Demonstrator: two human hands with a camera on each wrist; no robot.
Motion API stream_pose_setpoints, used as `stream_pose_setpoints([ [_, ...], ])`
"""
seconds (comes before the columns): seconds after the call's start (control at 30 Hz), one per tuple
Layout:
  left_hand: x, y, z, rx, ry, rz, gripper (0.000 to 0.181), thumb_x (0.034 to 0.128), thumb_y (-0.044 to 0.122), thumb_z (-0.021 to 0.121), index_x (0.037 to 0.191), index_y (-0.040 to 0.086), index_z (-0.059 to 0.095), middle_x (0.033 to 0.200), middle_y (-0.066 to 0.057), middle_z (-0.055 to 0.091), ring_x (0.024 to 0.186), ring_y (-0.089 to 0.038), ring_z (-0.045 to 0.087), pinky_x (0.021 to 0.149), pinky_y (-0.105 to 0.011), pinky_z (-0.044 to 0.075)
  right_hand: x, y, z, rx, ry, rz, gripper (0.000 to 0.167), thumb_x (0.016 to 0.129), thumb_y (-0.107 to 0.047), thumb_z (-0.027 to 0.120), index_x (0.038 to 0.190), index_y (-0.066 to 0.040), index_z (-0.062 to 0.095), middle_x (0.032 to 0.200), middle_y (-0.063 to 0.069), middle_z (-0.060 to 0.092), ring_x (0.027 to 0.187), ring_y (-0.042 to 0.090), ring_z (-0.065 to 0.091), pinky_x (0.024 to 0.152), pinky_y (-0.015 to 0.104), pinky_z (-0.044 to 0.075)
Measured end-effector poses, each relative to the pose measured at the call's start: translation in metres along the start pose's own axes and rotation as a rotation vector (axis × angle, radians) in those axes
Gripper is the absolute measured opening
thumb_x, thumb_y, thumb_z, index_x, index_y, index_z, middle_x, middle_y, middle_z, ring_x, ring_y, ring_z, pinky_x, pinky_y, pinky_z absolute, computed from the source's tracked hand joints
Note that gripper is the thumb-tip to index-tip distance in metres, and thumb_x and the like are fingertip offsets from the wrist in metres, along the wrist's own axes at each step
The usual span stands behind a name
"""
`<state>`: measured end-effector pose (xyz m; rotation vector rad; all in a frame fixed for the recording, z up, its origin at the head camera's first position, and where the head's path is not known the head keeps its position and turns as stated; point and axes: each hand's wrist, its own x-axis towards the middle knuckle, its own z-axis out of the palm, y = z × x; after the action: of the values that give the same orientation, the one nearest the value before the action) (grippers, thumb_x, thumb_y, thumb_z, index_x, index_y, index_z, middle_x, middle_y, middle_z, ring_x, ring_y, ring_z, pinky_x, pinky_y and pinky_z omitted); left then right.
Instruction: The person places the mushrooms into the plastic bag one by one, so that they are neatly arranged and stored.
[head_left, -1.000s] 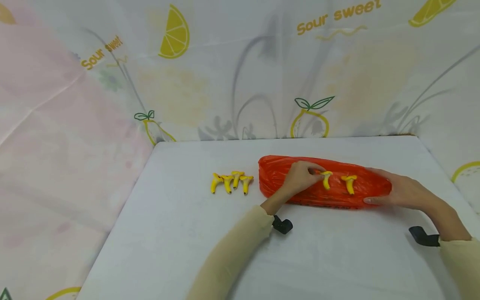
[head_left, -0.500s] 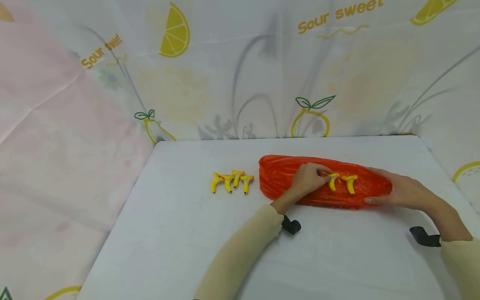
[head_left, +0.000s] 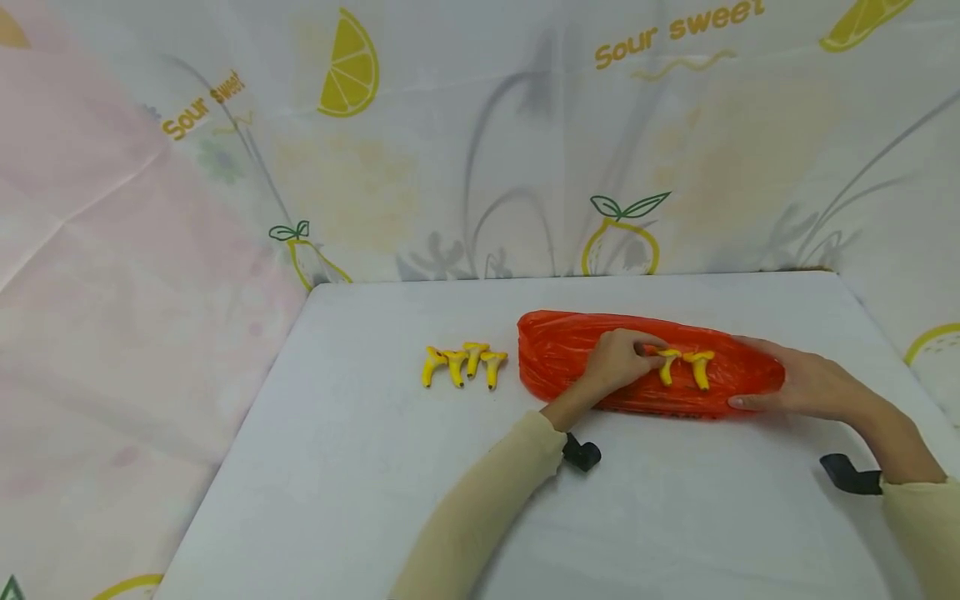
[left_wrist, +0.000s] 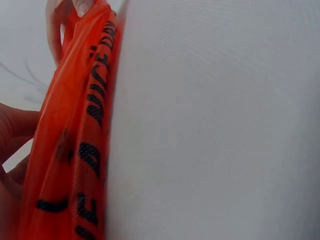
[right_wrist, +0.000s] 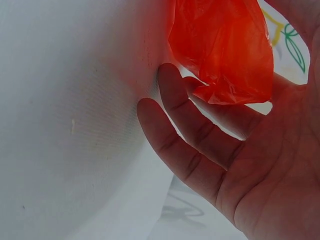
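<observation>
A red plastic bag (head_left: 555,358) lies lengthwise on the white table, black lettering along its near side in the left wrist view. Two small yellow mushrooms sit side by side on top of it. My left hand (head_left: 618,360) reaches over the bag and pinches the cap of the left mushroom (head_left: 667,369); the right mushroom (head_left: 701,370) lies untouched just beside it. At the bag's right end, my right hand (head_left: 813,385) grips it, thumb on the near side and fingers on the far side. The right wrist view shows those fingers curved around the bag's end (right_wrist: 225,55).
Several more yellow mushrooms (head_left: 472,358) lie in a loose group on the table (head_left: 360,450), left of the bag. A patterned cloth (head_left: 450,150) hangs behind the table and along its sides.
My left hand has carried its mushroom a little to the right along the bag, close to the other one. In the last half second it has hardly moved. The right hand keeps its place.
</observation>
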<state>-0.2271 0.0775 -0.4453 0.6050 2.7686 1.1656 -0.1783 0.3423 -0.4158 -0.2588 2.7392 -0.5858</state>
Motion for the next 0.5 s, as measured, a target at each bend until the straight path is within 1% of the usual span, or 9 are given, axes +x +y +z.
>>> stream_pose_setpoints([
  [0.07,-0.002,-0.001,-0.003,-0.028,-0.004,0.012,0.023,0.0872,0.028,0.077,0.110,0.025,0.078,0.076,0.016,0.058,0.062,-0.002,0.049,0.049,-0.015,0.038,0.000,0.000,0.000,-0.001,0.001,0.001,0.104,0.077,-0.061,0.074,0.150,-0.002,0.030,0.137,0.038,0.038,0.116,0.054,0.038,0.081,0.068,0.045],
  [0.2,-0.007,-0.005,-0.012,-0.089,-0.009,0.016,0.024,0.0873,0.025,0.077,0.111,0.023,0.077,0.076,0.015,0.061,0.064,-0.003,0.051,0.053,-0.015,0.041,0.000,0.001,0.000,0.004,-0.003,-0.002,0.104,0.077,-0.060,0.074,0.150,-0.001,0.030,0.137,0.038,0.038,0.115,0.055,0.037,0.080,0.068,0.046],
  [0.37,-0.013,-0.008,-0.024,-0.146,-0.018,0.027,0.024,0.0878,0.024,0.077,0.112,0.020,0.077,0.080,0.015,0.063,0.069,-0.005,0.053,0.058,-0.017,0.044,0.000,0.001,0.000,0.007,-0.002,-0.005,0.104,0.077,-0.060,0.074,0.150,-0.002,0.030,0.137,0.038,0.037,0.116,0.054,0.036,0.080,0.068,0.045],
  [0.5,-0.016,-0.012,-0.033,-0.214,-0.021,0.066,0.026,0.0882,0.024,0.077,0.113,0.017,0.076,0.079,0.014,0.064,0.070,-0.007,0.054,0.058,-0.019,0.045,-0.001,0.000,-0.001,0.010,-0.001,-0.011,0.102,0.078,-0.059,0.074,0.150,-0.002,0.030,0.137,0.038,0.036,0.116,0.055,0.036,0.080,0.069,0.045],
])
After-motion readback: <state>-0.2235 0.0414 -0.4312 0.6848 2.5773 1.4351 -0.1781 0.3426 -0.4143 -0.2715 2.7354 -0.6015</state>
